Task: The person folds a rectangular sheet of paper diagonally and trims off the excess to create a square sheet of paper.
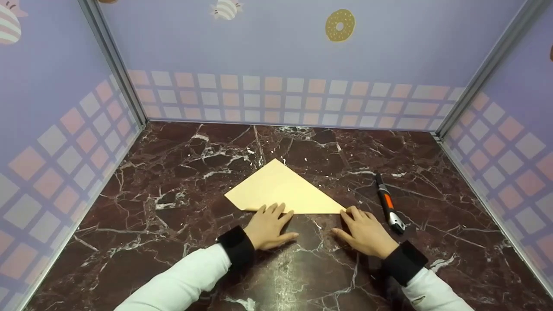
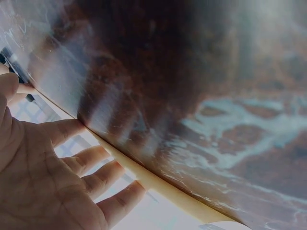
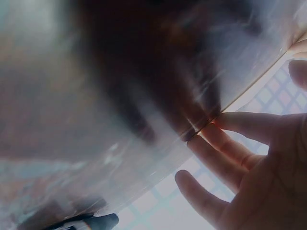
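Observation:
A pale yellow sheet of paper [image 1: 281,185], folded over along its near edge, lies on the dark marbled table. My left hand [image 1: 268,226] has its fingers spread, and the fingertips press on the paper's near edge left of the middle. In the left wrist view the paper's folded edge [image 2: 177,199] bows slightly up beside the little finger. My right hand [image 1: 365,231] rests at the paper's right corner, index fingertip on the point. From the right wrist view, the fingers [image 3: 216,160] reach to the thin edge of the paper, the little finger apart from it.
A utility knife [image 1: 389,205] with a black, orange and silver handle lies just right of the right hand. Purple panels with a checked band [image 1: 272,99] close off the back and both sides of the marbled table [image 1: 181,268].

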